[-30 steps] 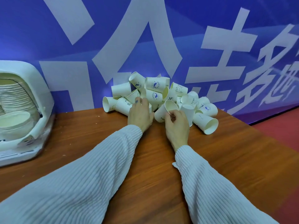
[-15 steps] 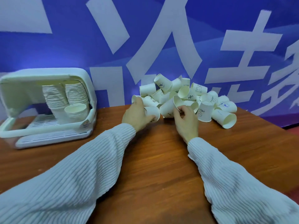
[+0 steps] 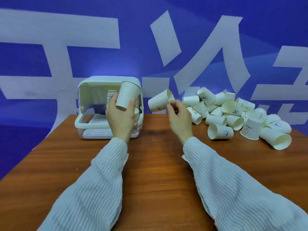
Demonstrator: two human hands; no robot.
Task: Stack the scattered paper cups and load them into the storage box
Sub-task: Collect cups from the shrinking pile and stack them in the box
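Left hand (image 3: 120, 117) grips a plain paper cup (image 3: 127, 96) near its base, fingers and thumb wrapped round it, mouth tilted up and to the right. It's raised in front of the storage box (image 3: 86, 104). Right hand (image 3: 180, 118) pinches a second cup (image 3: 160, 100) at the rim between thumb and fingertips; that cup lies almost sideways in the air, mouth to the right, base pointing at the left cup. The two cups are apart, not nested.

Wooden table (image 3: 153, 164) under both arms, blue banner with big white characters (image 3: 208, 60) behind it. Storage box sits at the table's back left, white, lid up, front open; stacked cups (image 3: 111, 94) show inside, partly hidden by my left hand. Loose cup pile (image 3: 233, 114) is at the back right, most cups on their sides, a few with printed logos, one upside down reading HELLO (image 3: 250, 129). White ribbed sleeves (image 3: 93, 189) cover both forearms.
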